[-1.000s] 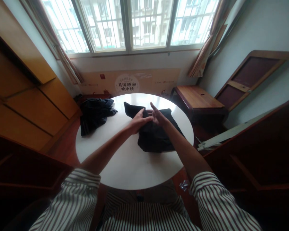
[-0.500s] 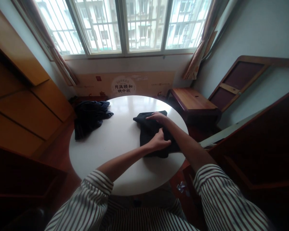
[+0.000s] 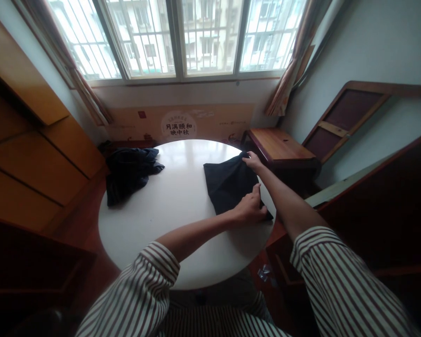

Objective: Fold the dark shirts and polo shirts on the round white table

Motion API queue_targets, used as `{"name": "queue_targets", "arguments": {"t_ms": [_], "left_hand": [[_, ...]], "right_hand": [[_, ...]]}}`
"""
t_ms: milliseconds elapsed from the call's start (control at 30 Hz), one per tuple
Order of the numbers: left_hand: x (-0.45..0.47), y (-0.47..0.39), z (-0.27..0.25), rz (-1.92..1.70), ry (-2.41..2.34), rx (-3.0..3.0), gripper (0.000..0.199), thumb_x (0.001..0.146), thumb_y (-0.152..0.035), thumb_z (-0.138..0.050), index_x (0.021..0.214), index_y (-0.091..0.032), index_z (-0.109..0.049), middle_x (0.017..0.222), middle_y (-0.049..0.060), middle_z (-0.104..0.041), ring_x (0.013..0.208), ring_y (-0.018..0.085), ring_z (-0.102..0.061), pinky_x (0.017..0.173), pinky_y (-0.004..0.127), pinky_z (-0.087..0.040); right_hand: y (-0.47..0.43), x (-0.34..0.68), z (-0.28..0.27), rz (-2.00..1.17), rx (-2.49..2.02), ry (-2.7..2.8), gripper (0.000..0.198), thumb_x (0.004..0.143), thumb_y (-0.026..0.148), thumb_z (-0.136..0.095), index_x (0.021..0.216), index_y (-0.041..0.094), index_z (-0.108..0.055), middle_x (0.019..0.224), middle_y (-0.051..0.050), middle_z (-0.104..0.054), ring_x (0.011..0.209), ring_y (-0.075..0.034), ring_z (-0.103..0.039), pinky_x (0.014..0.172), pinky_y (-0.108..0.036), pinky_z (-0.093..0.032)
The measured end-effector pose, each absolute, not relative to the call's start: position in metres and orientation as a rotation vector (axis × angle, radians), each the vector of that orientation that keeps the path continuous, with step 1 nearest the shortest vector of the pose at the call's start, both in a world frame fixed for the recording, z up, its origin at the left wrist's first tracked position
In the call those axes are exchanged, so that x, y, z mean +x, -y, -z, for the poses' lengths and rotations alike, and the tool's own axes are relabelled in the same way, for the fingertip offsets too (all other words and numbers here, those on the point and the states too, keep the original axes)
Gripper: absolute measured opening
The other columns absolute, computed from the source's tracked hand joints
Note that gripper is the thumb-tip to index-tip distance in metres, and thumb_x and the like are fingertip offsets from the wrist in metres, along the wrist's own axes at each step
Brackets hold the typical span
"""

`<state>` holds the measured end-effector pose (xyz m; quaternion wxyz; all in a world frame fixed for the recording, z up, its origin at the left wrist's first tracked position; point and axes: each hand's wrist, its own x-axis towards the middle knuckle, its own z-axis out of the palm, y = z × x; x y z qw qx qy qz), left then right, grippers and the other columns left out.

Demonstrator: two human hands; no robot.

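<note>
Lest it slip, presumably, black cloth (image 3: pixel 228 180) right of centre on the worktop (image 3: pixel 171 196) is pinched cornerwise by the right hand (image 3: pixel 254 161); hold by the half-open left hand (image 3: pixel 250 208) cannot be told.

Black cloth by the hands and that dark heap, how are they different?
The black cloth lies mostly flat, while the dark heap is crumpled. The left hand and right hand touch the cloth, not the heap. Both look dark and rest on the white table.
</note>
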<state>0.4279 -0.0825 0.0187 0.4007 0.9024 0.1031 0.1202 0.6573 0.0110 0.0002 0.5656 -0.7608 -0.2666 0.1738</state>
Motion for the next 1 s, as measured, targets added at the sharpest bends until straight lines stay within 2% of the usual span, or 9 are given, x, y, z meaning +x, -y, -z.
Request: {"name": "queue_targets", "arguments": {"t_ms": [67,200,300,467,600,700,800,867,1000], "left_hand": [[0.416,0.093,-0.016,-0.301,-0.158,2.41,0.082,0.086,-0.027,-0.059,0.154,-0.006,-0.017,0.117,0.017,-0.064,0.101,0.026,-0.064,0.09,0.037,-0.052],[0.361,0.096,-0.014,-0.43,-0.109,2.76,0.057,0.093,-0.028,-0.055,0.147,-0.019,-0.037,0.124,0.013,-0.059,0.114,0.028,-0.056,0.096,0.043,-0.049],[0.319,0.086,-0.005,-0.506,-0.359,2.893,0.057,0.094,-0.029,-0.056,0.146,-0.014,-0.039,0.13,0.016,-0.054,0.117,0.031,-0.051,0.097,0.045,-0.049],[0.3,0.075,0.013,-0.447,-0.603,2.939,0.063,0.095,-0.035,-0.057,0.149,-0.008,-0.037,0.118,0.016,-0.056,0.105,0.029,-0.056,0.088,0.039,-0.053],[0.305,0.075,0.017,-0.41,-0.705,2.948,0.06,0.099,-0.034,-0.051,0.151,-0.008,-0.036,0.111,0.015,-0.057,0.096,0.026,-0.061,0.081,0.035,-0.054],[0.302,0.073,0.021,-0.299,-0.687,2.941,0.055,0.101,-0.023,-0.042,0.153,-0.009,-0.032,0.104,0.012,-0.06,0.083,0.021,-0.064,0.07,0.029,-0.053],[0.296,0.069,0.025,-0.21,-0.593,2.985,0.058,0.097,-0.009,-0.037,0.155,-0.012,-0.029,0.1,0.01,-0.061,0.079,0.018,-0.066,0.064,0.025,-0.052],[0.292,0.069,0.026,-0.163,-0.547,3.039,0.061,0.095,-0.005,-0.037,0.155,-0.013,-0.029,0.098,0.009,-0.061,0.078,0.018,-0.066,0.063,0.026,-0.052],[0.287,0.073,0.028,-0.026,-0.381,3.161,0.065,0.092,0.0,-0.037,0.155,-0.011,-0.029,0.095,0.009,-0.062,0.077,0.02,-0.067,0.064,0.029,-0.054]], "right_hand": [[-0.001,0.655,0.005,-0.468,-1.787,0.599,0.035,0.069,0.019,-0.08,0.098,0.017,-0.062,0.094,-0.006,-0.07,0.086,-0.019,-0.066,0.075,-0.03,-0.056],[0.02,0.645,0.004,-0.657,-1.723,0.611,0.036,0.066,0.026,-0.087,0.091,0.014,-0.065,0.083,-0.007,-0.072,0.073,-0.017,-0.067,0.066,-0.028,-0.056],[0.044,0.641,0.0,-0.833,-1.711,0.626,0.035,0.061,0.027,-0.092,0.083,0.013,-0.068,0.082,-0.007,-0.073,0.072,-0.016,-0.067,0.063,-0.024,-0.053],[0.088,0.633,-0.001,-1.047,-1.677,0.735,0.05,0.058,0.03,-0.094,0.101,0.018,-0.071,0.096,-0.006,-0.075,0.08,-0.017,-0.07,0.063,-0.022,-0.052],[0.113,0.62,-0.003,-1.126,-1.683,0.883,0.046,0.059,0.034,-0.093,0.094,0.013,-0.072,0.091,-0.009,-0.075,0.078,-0.02,-0.07,0.064,-0.025,-0.055],[0.128,0.606,-0.003,-1.171,-1.611,0.939,0.051,0.063,0.033,-0.09,0.106,0.014,-0.071,0.101,-0.011,-0.076,0.086,-0.024,-0.072,0.074,-0.032,-0.059],[0.137,0.595,-0.001,-1.076,-1.53,0.929,0.062,0.066,0.027,-0.086,0.123,0.02,-0.063,0.113,-0.009,-0.074,0.098,-0.025,-0.071,0.086,-0.037,-0.059],[0.141,0.593,0.002,-1.01,-1.535,0.863,0.06,0.068,0.023,-0.083,0.125,0.021,-0.061,0.114,-0.008,-0.073,0.1,-0.025,-0.071,0.09,-0.038,-0.058],[0.144,0.6,0.006,-1.061,-1.632,0.72,0.049,0.071,0.017,-0.078,0.118,0.02,-0.063,0.107,-0.008,-0.075,0.092,-0.024,-0.073,0.085,-0.039,-0.06]]}}
